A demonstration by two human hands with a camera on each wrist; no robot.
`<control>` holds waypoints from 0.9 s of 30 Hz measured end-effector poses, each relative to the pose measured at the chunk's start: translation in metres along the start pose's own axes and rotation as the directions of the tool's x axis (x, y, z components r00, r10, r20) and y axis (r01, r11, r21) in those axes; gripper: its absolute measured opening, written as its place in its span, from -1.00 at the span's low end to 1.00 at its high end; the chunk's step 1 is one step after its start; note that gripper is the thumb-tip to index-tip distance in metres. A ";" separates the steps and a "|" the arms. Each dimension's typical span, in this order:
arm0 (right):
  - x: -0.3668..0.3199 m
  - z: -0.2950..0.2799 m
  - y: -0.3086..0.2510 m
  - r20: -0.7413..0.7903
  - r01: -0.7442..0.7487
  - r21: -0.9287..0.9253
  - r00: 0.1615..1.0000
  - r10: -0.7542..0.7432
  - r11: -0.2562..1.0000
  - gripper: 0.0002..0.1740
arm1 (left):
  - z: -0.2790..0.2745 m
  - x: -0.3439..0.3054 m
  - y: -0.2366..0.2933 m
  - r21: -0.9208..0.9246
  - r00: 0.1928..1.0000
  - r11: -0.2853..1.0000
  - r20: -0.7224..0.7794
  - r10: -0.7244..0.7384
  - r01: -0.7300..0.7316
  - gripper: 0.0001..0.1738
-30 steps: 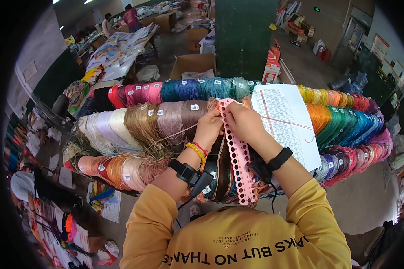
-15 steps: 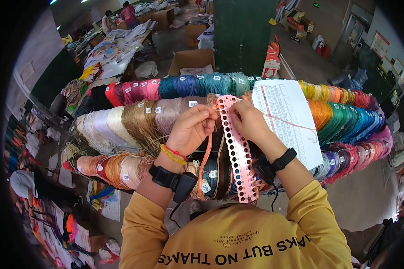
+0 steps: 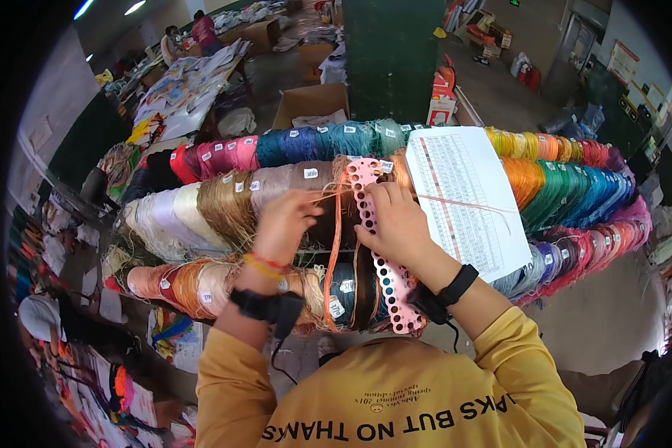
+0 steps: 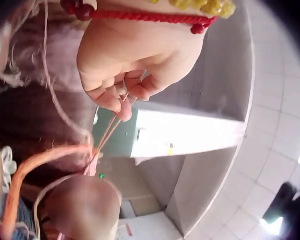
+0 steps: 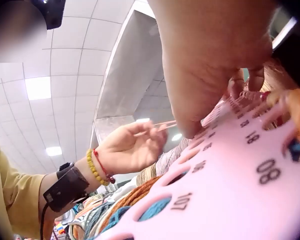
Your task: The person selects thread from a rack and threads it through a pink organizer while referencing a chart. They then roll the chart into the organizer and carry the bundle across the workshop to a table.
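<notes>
A long pink thread card (image 3: 405,317) with punched holes along both edges lies lengthwise over the thread rack; numbers show beside its holes in the right wrist view. My right hand (image 3: 397,224) grips its upper part, thumb near the left edge and fingers over the top. Left of it my left hand (image 3: 284,224) pinches thin peach thread strands (image 4: 107,132) between thumb and fingertips, drawn taut from the card's top. An orange thread bundle (image 3: 331,261) hangs from the card's upper left edge.
Rows of labelled thread spools (image 3: 224,201) in many colours surround the card. A printed chart sheet (image 3: 467,216) lies on the rack at right, with a loose strand across it. Behind stand a cardboard box (image 3: 310,104), a green pillar (image 3: 388,60) and a cloth-covered table (image 3: 183,93).
My left hand has moved away from the card to the left, drawing the strands out. The orange bundle now hangs down beside the card. My right hand stays at the card's upper part.
</notes>
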State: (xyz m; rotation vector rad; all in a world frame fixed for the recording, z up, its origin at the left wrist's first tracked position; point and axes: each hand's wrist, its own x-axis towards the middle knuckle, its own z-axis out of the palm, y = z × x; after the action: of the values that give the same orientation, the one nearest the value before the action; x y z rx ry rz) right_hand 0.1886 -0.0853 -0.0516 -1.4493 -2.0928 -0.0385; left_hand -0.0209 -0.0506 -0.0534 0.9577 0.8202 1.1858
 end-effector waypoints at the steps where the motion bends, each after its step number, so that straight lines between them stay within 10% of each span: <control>1: -0.001 -0.001 0.000 0.008 -0.006 0.014 1.000 0.006 1.000 -0.34 | -0.023 -0.008 0.008 -0.142 0.999 0.989 0.021 0.038 -0.034 -0.80; 4: -0.002 -0.001 0.000 0.014 -0.026 0.039 1.000 0.025 0.999 -0.33 | -0.127 -0.029 0.040 -0.430 0.981 0.884 -0.022 0.194 -0.184 -0.85; 6: -0.002 0.000 0.001 0.010 -0.035 0.040 0.999 0.034 0.999 -0.32 | -0.179 -0.059 0.067 -0.285 0.886 0.868 -0.354 0.300 -0.408 -0.87; 10: -0.001 0.000 0.002 0.000 -0.018 0.040 1.000 0.018 0.999 -0.32 | -0.204 -0.079 0.076 0.412 0.794 0.902 -0.504 0.340 -0.125 -0.80; 14: -0.002 -0.027 0.006 0.106 -0.077 0.227 0.993 0.054 0.971 -0.41 | -0.110 -0.080 0.051 0.996 0.908 -0.067 0.079 0.411 -0.056 -0.75; 20: -0.039 -0.104 0.045 0.066 -0.190 0.434 0.982 0.179 0.881 -0.73 | -0.008 -0.057 0.022 0.860 0.958 0.442 0.163 0.235 -0.255 -0.81; 27: -0.111 -0.155 0.096 0.211 -0.434 0.273 0.898 0.387 0.859 -0.82 | 0.041 -0.014 -0.025 0.545 0.985 0.835 0.091 -0.150 0.077 -0.74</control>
State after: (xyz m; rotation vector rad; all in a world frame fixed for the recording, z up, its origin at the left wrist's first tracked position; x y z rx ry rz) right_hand 0.3673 -0.1935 -0.0048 -1.7026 -1.7493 0.5640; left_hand 0.0229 -0.0742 -0.0606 1.4110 1.1206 0.7824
